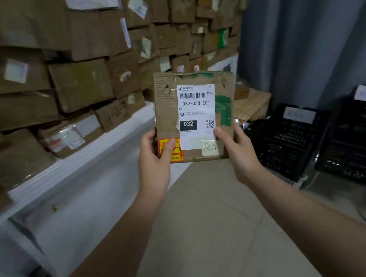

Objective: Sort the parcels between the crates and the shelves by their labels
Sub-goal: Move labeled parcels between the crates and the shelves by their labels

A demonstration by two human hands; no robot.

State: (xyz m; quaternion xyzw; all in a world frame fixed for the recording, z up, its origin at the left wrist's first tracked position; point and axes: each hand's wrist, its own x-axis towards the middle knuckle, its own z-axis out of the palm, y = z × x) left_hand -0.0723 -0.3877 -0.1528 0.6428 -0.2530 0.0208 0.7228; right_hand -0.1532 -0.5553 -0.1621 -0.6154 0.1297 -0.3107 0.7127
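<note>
- The parcel [167,113] is held up in mid-air in front of the person, with its flat face towards the camera and its long axis upright.
- The left hand [155,161] grips the lower left corner, thumb pressed on a yellow sticker [175,156].
- The right hand [237,153] grips the lower right corner, thumb on the edge of the label [197,114]. The fingers of both hands are hidden behind the parcel.
- The label reads 032-038-E01, with 032 in a black block.
- The shelf [84,157], loaded with stacked boxes [77,84], lies to the left, nearer the left hand.
- The black crates [288,140] stand to the right and lower, nearer the right hand.
- The crate tags are too blurred to read, so it is probably not possible to tell here which side matches the code.
</note>
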